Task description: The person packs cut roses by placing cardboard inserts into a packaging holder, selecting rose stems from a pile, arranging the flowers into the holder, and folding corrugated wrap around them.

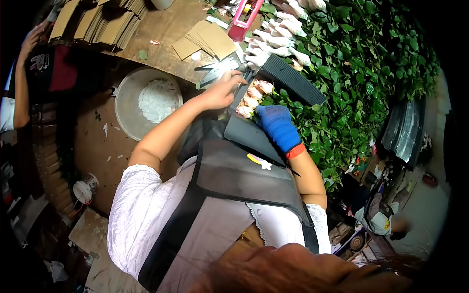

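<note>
Pale roses (252,99) are held in a dark tray (254,135) between the hands. The tray's far edge is met by the bare left hand (224,90), its fingers loosely spread; beside the blooms the blue-gloved right hand (274,124) is curled, and whether anything is pinched cannot be told. On the wooden table (161,24), cardboard (207,41), a pink tool (243,22) and white-sleeved blooms (281,36) are laid, with leafy stems (351,63) heaped at the right. Below, a tub (128,110) of white scraps is stood on the brown floor (115,168). At the room's sides, two other people (22,73) (383,217) are seen.
</note>
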